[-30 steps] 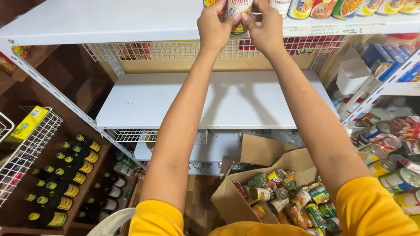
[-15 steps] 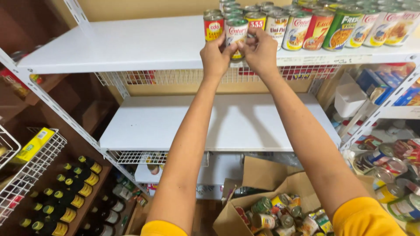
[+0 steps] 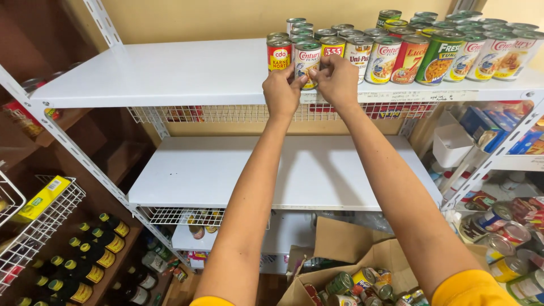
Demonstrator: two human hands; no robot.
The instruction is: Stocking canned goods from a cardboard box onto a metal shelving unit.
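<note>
Silver-lidded can at top shelf front edge; left hand and right hand both grasping it; red can just left.

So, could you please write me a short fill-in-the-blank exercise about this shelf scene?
1. Both hands, the left hand and the right hand, grip one ____ on the top shelf.
2. The shelf below is coloured ____.
3. The cardboard box at the bottom holds more ____.
4. The person's sleeves are ____.

Missing words: can; white; cans; yellow
</note>
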